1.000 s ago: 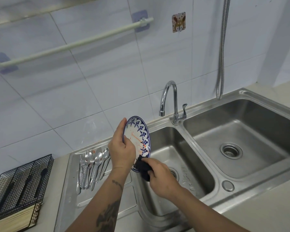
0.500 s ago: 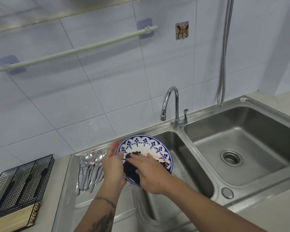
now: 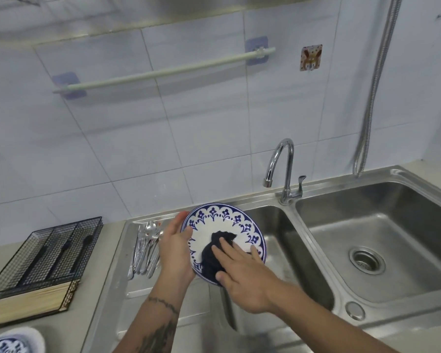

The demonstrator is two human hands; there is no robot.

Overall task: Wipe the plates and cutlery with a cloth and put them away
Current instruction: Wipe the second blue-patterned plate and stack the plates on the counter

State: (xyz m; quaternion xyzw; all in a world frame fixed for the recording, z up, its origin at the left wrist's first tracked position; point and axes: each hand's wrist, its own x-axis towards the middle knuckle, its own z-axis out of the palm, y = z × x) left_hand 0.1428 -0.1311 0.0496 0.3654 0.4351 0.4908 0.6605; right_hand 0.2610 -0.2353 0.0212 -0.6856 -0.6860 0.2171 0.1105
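A white plate with a blue flower border (image 3: 223,222) is held tilted over the left sink basin, its face turned up toward me. My left hand (image 3: 175,247) grips its left rim. My right hand (image 3: 242,273) presses a dark cloth (image 3: 214,253) flat against the plate's face, fingers spread over it. Several spoons and forks (image 3: 145,247) lie in a bunch on the steel drainboard just left of the plate. A second blue-patterned plate (image 3: 9,343) shows at the bottom left corner.
A black wire cutlery basket (image 3: 46,253) with chopsticks in its front stands on the counter at the left. The double steel sink (image 3: 382,189) has a chrome tap (image 3: 281,169) behind the divider. A towel rail (image 3: 163,71) and a hose (image 3: 372,85) hang on the tiled wall.
The plate turned from edge-on upright to face-up. My right hand moved with the cloth from the plate's lower edge onto its face and now lies flatter across it.
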